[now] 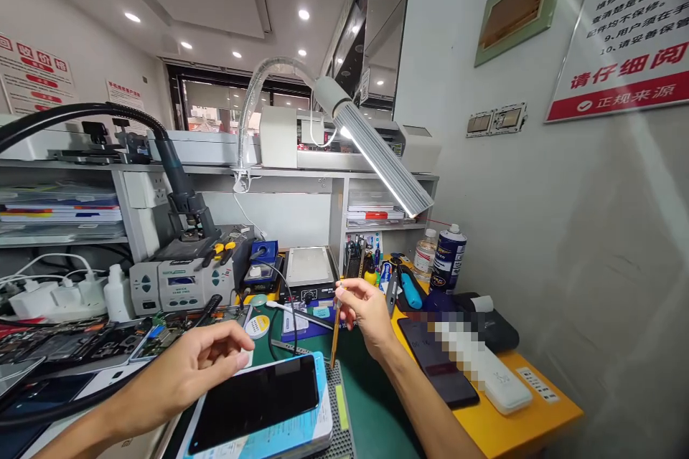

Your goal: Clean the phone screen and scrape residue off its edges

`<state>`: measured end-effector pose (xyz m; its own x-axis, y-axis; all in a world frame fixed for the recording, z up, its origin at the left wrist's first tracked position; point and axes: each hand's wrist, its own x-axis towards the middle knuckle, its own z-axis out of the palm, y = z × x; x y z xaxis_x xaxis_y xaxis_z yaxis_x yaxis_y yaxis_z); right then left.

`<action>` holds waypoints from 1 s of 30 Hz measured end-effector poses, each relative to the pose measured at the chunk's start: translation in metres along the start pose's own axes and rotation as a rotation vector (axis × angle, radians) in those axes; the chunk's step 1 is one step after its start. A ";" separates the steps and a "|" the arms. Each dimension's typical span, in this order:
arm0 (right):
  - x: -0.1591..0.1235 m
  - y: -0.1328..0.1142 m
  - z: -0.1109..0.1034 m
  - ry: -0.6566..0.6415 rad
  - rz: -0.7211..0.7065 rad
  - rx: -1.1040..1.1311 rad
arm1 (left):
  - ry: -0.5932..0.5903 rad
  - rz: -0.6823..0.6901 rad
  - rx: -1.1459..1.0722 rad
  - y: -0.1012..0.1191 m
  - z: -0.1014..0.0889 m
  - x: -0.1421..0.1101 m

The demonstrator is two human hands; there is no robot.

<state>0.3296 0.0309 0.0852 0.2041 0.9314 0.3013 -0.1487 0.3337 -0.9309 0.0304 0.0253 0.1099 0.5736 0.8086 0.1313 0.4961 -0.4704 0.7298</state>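
Observation:
My right hand pinches a slim gold-coloured screwdriver near its top. The screwdriver points down, its lower end at the edge of a grey perforated mat. My left hand is loosely curled, with thumb and fingers apart, over the upper left edge of a phone. That phone lies dark, screen up, on a light-blue printed box. A small white thing shows by my left thumb; whether I touch it I cannot tell.
A rework station and circuit boards stand left. On the right, a yellow surface holds a dark phone, a white power bank and a spray can. A tube lamp hangs above.

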 end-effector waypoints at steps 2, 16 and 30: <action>0.000 0.000 -0.001 0.000 0.022 0.027 | 0.023 -0.013 -0.092 0.000 0.005 0.006; 0.013 0.002 -0.017 0.099 0.126 0.140 | 0.214 0.029 -0.204 -0.033 -0.006 0.016; -0.007 -0.032 0.096 -0.106 -0.004 0.162 | 0.157 0.068 -0.187 -0.021 0.010 -0.003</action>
<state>0.2399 0.0278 0.1323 0.1028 0.9372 0.3334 -0.3037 0.3487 -0.8867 0.0250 0.0295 0.0880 0.4856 0.8293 0.2763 0.3222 -0.4637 0.8254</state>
